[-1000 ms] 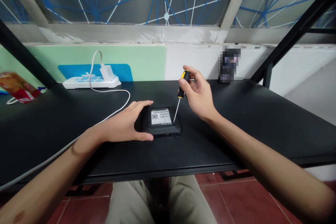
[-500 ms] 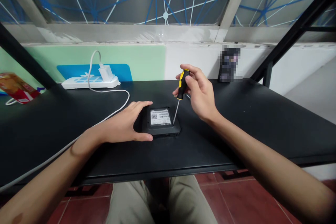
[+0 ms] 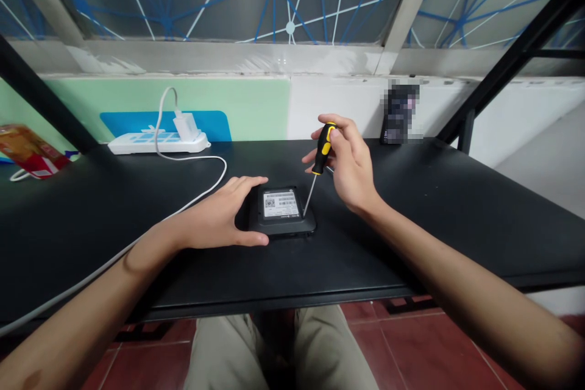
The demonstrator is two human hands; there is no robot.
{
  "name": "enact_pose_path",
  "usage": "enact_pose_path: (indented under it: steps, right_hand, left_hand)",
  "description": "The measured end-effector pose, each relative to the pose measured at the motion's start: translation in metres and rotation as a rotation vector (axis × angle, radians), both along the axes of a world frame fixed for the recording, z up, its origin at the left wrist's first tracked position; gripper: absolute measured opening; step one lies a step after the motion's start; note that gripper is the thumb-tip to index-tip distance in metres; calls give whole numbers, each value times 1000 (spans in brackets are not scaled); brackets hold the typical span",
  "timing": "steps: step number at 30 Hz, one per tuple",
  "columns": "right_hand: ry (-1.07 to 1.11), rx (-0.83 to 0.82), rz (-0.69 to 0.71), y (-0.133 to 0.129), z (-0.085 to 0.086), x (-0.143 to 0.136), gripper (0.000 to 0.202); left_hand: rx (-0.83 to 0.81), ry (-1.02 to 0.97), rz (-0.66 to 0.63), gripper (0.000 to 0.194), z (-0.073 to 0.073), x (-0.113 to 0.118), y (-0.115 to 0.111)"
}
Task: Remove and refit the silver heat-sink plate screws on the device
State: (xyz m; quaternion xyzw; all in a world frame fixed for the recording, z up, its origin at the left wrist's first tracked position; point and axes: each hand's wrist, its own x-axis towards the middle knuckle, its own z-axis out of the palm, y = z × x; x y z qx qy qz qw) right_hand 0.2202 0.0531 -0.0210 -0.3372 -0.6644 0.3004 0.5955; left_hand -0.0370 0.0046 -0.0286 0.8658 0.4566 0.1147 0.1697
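A flat black device [image 3: 281,230] with rounded corners lies on the black table; a white label [image 3: 280,203] with a QR code covers most of its recessed middle. My left hand [image 3: 223,213] braces the device from the left, thumb at the near edge and fingers at the far edge. In my right hand [image 3: 350,161] is a black-and-yellow screwdriver [image 3: 325,147], gripped by the handle and leaning right. Its tip meets the device at the near right corner of the recess; whether a screw sits there is too small to tell.
A white power strip [image 3: 158,143] with a plugged-in charger [image 3: 186,127] stands at the back left. The charger's white cable [image 3: 201,195] runs behind and under my left arm. A red-and-orange packet [image 3: 34,151] lies far left. A blurred-out dark object [image 3: 400,116] leans against the back wall.
The screwdriver's handle has turned within my right fingers, its yellow patches now facing differently, and it leans slightly more to the right. My left hand and the device keep their places.
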Motion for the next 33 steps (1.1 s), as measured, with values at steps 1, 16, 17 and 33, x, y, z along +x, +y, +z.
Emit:
enact_pose_path:
  steps: [1,16,17,33]
  right_hand:
    - [18,-26,23,0,0,0,35]
    - [-3,47,-71,3,-3,1,32]
    - [4,23,-49,2,-3,1,32]
    - [-54,114,-140,-1,2,1,25]
  left_hand:
    - [2,2,-1,104,0,0,0]
    - [9,16,-11,104,2,1,-1]
    - [8,18,-9,104,2,1,-1]
    - [5,3,-14,102,2,1,-1]
